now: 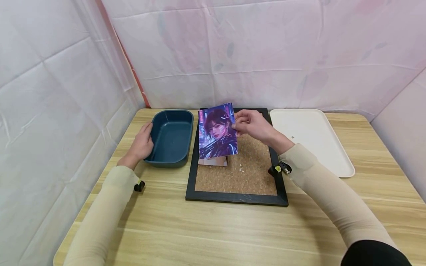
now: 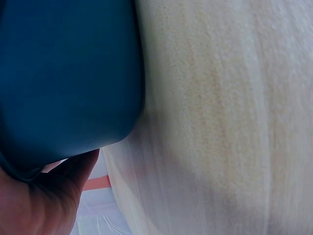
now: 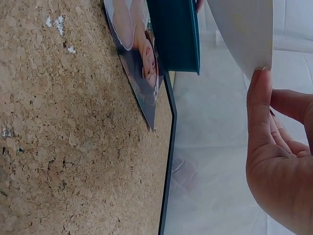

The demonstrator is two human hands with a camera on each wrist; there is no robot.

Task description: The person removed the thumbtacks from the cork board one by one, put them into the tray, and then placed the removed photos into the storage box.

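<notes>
My right hand (image 1: pixel 247 123) pinches the right edge of a purple portrait card (image 1: pixel 217 131) and holds it upright above the cork board (image 1: pixel 246 170), which has a black frame. In the right wrist view the card's white back (image 3: pixel 244 29) sits between thumb and fingers (image 3: pixel 259 112). Another picture (image 3: pixel 139 63) lies flat on the cork below it, partly hidden in the head view (image 1: pixel 213 162). My left hand (image 1: pixel 141 144) holds the left rim of a dark blue tub (image 1: pixel 171 135); the left wrist view shows the tub's wall (image 2: pixel 68 73) against my palm.
A white tray (image 1: pixel 311 138) lies to the right of the cork board. The wooden table (image 1: pixel 213 229) is walled by pale sheeting at the back and left. Small white scraps (image 3: pixel 56 22) dot the cork.
</notes>
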